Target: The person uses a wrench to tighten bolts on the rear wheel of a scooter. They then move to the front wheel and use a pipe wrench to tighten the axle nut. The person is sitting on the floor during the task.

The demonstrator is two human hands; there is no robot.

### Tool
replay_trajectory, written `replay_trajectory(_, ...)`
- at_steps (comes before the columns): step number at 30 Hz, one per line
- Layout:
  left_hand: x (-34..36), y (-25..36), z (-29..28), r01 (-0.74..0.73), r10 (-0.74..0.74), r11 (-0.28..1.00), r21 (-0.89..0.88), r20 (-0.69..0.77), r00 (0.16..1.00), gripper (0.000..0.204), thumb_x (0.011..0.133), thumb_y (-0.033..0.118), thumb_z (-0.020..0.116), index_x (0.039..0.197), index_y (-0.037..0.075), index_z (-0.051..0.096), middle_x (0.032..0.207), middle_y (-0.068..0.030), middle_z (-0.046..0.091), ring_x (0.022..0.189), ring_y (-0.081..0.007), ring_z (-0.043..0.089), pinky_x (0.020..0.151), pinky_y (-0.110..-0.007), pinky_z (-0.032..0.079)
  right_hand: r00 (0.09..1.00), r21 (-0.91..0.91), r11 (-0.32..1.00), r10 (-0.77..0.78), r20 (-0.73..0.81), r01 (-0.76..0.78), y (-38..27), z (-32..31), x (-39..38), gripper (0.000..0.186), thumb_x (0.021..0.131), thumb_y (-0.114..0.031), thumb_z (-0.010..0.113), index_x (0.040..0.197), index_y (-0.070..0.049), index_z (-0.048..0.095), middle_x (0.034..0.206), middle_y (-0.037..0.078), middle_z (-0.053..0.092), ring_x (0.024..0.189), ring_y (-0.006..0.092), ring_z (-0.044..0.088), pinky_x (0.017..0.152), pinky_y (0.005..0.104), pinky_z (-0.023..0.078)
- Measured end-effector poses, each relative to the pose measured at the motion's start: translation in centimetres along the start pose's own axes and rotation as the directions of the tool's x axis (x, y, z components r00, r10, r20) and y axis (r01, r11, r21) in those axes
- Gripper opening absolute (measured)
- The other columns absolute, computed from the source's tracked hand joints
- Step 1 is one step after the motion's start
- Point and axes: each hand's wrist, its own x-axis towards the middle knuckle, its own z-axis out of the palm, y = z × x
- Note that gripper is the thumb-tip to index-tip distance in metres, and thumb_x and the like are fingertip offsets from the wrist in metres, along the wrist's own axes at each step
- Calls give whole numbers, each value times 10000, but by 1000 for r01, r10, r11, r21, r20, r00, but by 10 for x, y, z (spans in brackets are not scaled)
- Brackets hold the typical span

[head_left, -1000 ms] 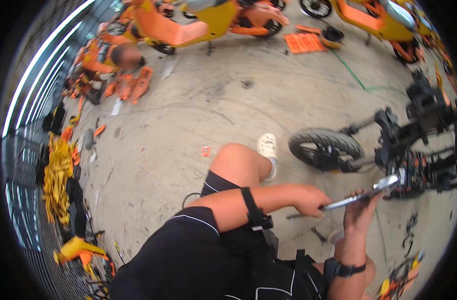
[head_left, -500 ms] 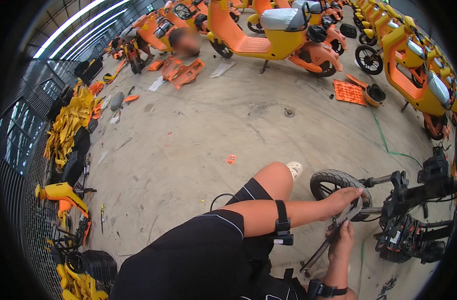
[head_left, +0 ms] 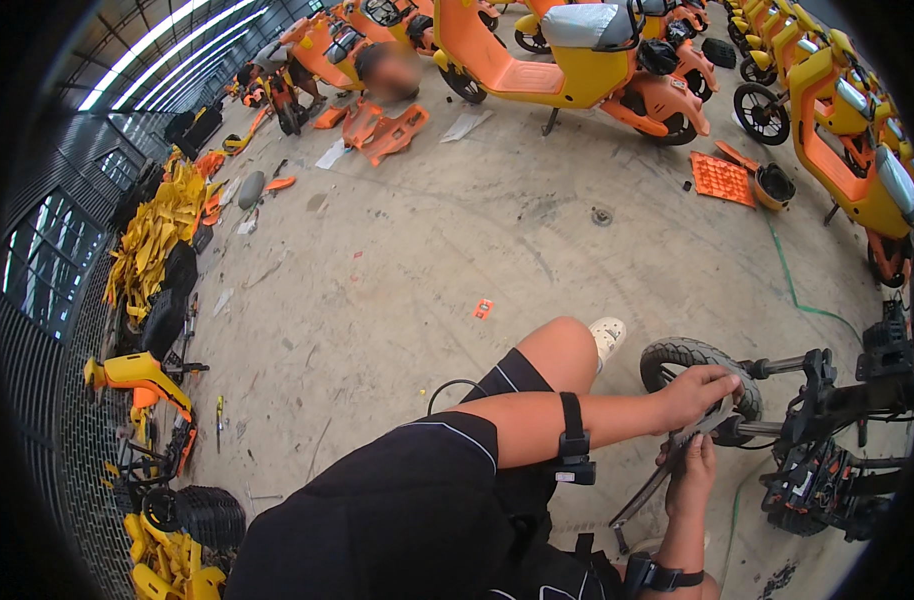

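Observation:
My left hand (head_left: 705, 397) reaches across beside the front wheel (head_left: 682, 352) of a stripped scooter frame, its fingers closed on a curved grey part (head_left: 715, 417). Below it, my right hand (head_left: 690, 468) grips the same piece where it joins a long, narrow dark bar (head_left: 642, 500). The bar slants down toward my body, with a short bent end. Fingers cover much of the piece, so its exact kind is unclear. Fork tubes (head_left: 772, 367) run right from the wheel to the frame's dark bare parts (head_left: 812, 485).
Yellow-and-orange scooters (head_left: 577, 75) stand in rows at the back and right. Yellow panels (head_left: 162, 240) are heaped along the left wall. An orange tray (head_left: 722, 178) and a helmet-like bowl (head_left: 774, 185) lie at far right. Another person crouches near orange panels (head_left: 385, 130).
The whole view has shifted, so the scene sits slightly farther right. Both hands keep hold of the grey part and bar, with the left hand's fingers slightly rearranged.

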Motion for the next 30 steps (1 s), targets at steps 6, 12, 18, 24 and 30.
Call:
replay_trajectory(6, -1, -8, -5, 1, 0, 1000, 17, -43, 999, 319, 1030, 317, 522, 958, 37, 656, 883, -4, 632, 839, -88, 569, 780, -272, 484, 999, -124, 992, 25, -42, -30, 4, 1, 4, 357, 1016, -399, 543, 1034, -44, 509, 831, 77, 587, 666, 189, 586, 613, 311, 492)
replay_trajectory(12, -3, -2, -10, -37, 41, 992, 118, -31, 999, 324, 1034, 301, 517, 937, 22, 650, 870, -7, 630, 836, -95, 566, 783, -274, 483, 999, -47, 999, -10, 37, 12, -4, 9, -2, 373, 1025, -392, 526, 1091, -24, 527, 861, 86, 603, 680, 193, 596, 628, 321, 492)
replay_trajectory(18, -10, -3, -9, -47, 49, 995, 89, -13, 999, 363, 1043, 322, 486, 912, 25, 648, 855, -26, 627, 812, -109, 576, 762, -287, 487, 997, -121, 993, -4, 78, 13, -4, 11, -8, 335, 1017, -352, 555, 1106, -30, 528, 876, 77, 613, 710, 186, 617, 616, 306, 514)
replay_trajectory(24, -16, -10, -6, -26, 26, 1000, 7, 6, 1000, 390, 1054, 333, 456, 921, 21, 650, 899, -42, 643, 863, -127, 603, 802, -298, 496, 999, -171, 985, 24, 25, -20, -1, 8, -16, 331, 1025, -347, 541, 1131, -34, 516, 881, 74, 617, 697, 185, 621, 615, 304, 520)
replay_trajectory(30, -24, 0, -1, -23, 25, 999, -38, 62, 998, 389, 1049, 319, 438, 925, 22, 656, 878, -44, 638, 838, -127, 595, 794, -293, 486, 994, -121, 990, -60, 87, 71, -4, 11, -26, 328, 1041, -334, 492, 1070, -8, 515, 881, 109, 632, 720, 195, 640, 671, 326, 544)
